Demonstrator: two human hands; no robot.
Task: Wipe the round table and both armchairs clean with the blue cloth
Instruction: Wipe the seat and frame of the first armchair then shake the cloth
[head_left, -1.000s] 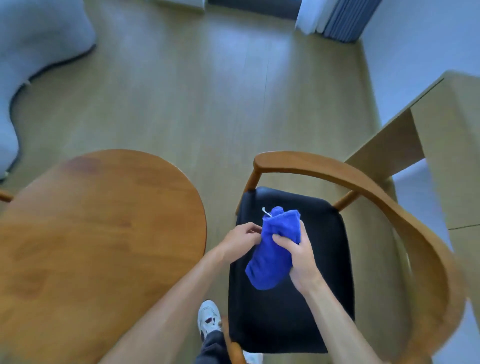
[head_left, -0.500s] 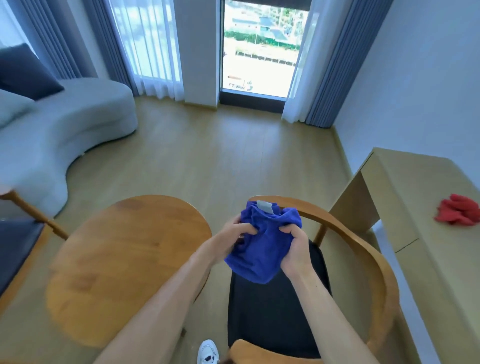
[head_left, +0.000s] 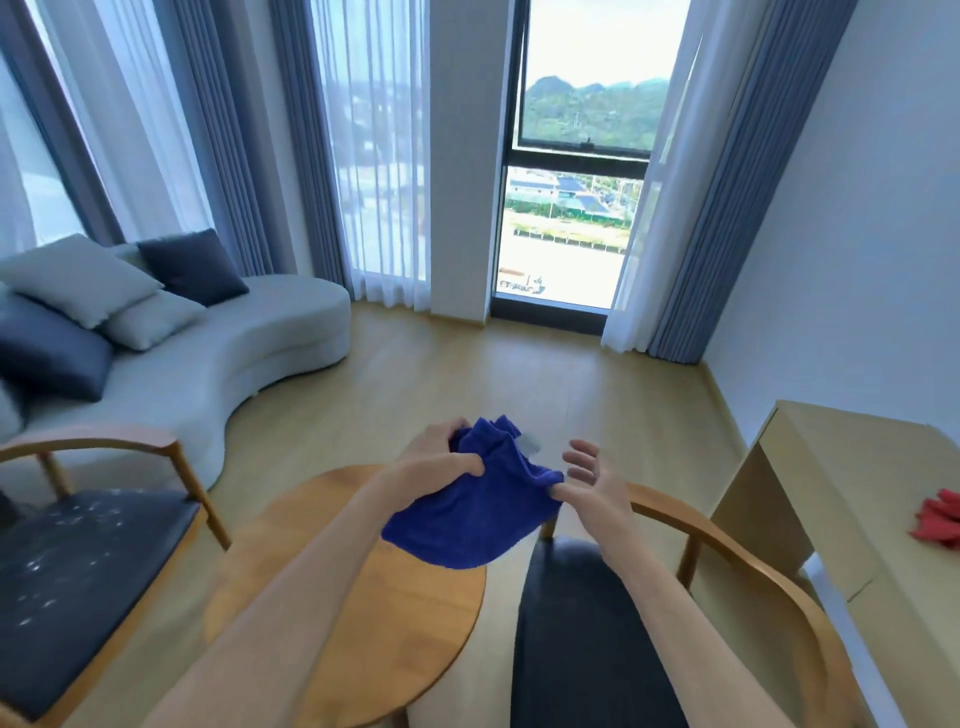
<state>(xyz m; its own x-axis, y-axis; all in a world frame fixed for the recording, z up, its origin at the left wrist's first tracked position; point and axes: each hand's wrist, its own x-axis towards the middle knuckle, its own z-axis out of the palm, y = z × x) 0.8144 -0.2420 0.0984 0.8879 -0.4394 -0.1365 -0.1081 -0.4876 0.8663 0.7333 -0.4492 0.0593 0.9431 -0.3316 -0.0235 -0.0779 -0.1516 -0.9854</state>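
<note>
I hold the blue cloth (head_left: 470, 512) up in the air between both hands, above the gap between table and chair. My left hand (head_left: 436, 460) grips its bunched upper left part. My right hand (head_left: 589, 480) pinches its right corner with thumb and forefinger, the other fingers spread. The round wooden table (head_left: 410, 639) lies below my arms. One armchair (head_left: 582, 649) with a black seat and curved wooden arm stands at the lower right. The second armchair (head_left: 67, 582) is at the left; pale specks dot its dark seat.
A curved grey sofa (head_left: 218, 364) with cushions sits at the left. A light wooden desk (head_left: 852, 499) along the right wall carries a red cloth (head_left: 940, 519). Wooden floor stretches ahead to the curtained windows (head_left: 571, 208).
My view has swung up from the chair seat to the room. The cloth has risen off the seat and my hands have spread it apart, the right one loosening to a pinch.
</note>
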